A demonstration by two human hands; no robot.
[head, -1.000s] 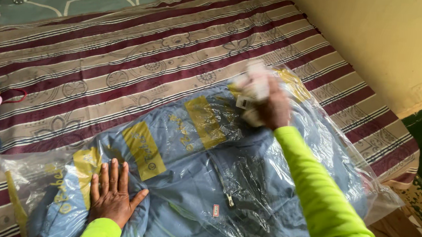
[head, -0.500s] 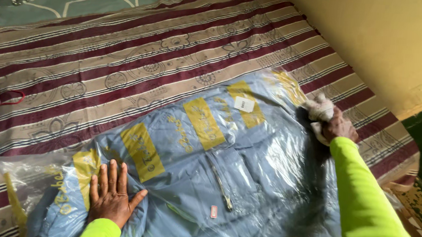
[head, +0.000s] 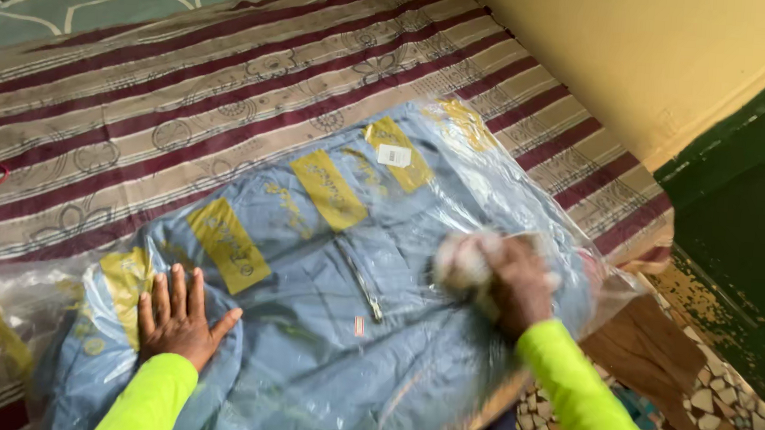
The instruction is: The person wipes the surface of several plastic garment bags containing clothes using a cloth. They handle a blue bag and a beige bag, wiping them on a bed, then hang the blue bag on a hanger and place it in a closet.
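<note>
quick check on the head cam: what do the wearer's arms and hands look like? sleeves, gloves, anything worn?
Both arms wear long sleeves in bright neon yellow-green, plain, with no visible markings, reaching to the wrists. The left hand is bare: no glove, ring or watch visible. The right hand is motion-blurred; no glove shows, finer detail cannot be told.

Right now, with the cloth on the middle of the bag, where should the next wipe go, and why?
Probably sweep the white cloth in the right hand toward the left hand. The left hand lies flat, pinning the clear plastic bag over the folded blue garment, and the film between the two hands looks wrinkled and shiny.
</note>
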